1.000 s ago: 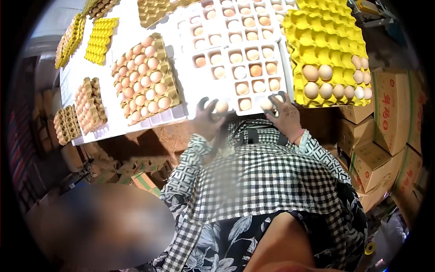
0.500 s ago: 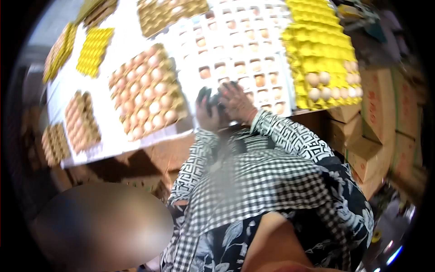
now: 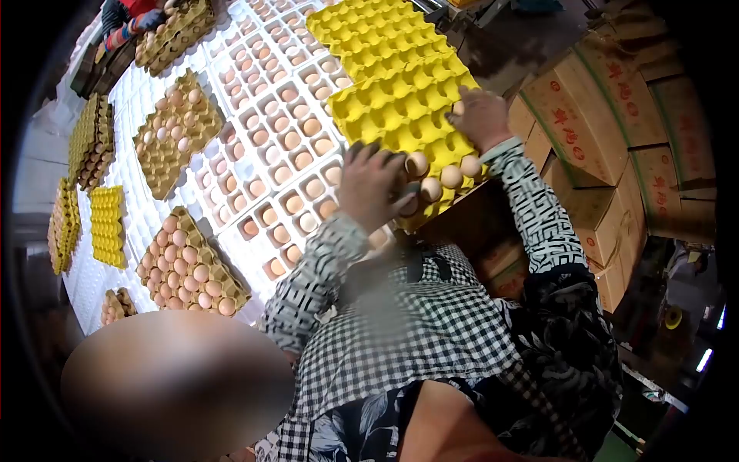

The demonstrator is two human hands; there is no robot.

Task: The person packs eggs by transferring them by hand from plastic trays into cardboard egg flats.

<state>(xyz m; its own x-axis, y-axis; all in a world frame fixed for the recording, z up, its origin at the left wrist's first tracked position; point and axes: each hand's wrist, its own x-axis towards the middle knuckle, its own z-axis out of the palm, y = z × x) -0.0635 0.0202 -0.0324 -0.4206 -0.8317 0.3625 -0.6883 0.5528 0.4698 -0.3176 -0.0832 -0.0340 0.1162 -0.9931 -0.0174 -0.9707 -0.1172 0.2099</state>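
My left hand (image 3: 375, 187) is curled at the near left corner of a yellow egg tray (image 3: 404, 108), its fingers bent around eggs there. One egg (image 3: 416, 163) sits against its fingertips, and another egg (image 3: 408, 205) shows beside the thumb. At the tray's right edge, my right hand (image 3: 483, 119) has its fingers closed on an egg (image 3: 459, 108). Between the hands, several brown eggs (image 3: 452, 177) rest in the tray's front row. To the left, white square-celled trays (image 3: 304, 181) hold many eggs, one per cell.
Brown cardboard boxes (image 3: 566, 127) are stacked to the right. Pulp trays of eggs (image 3: 185, 269) and a small yellow tray (image 3: 107, 227) lie on the left. Across the table, another person's gloved hand (image 3: 146, 21) is by a pulp tray (image 3: 177, 35).
The view has swung right. Both my hands have left the white tray for the yellow tray and moved apart, the left at its near left corner, the right at its right edge.
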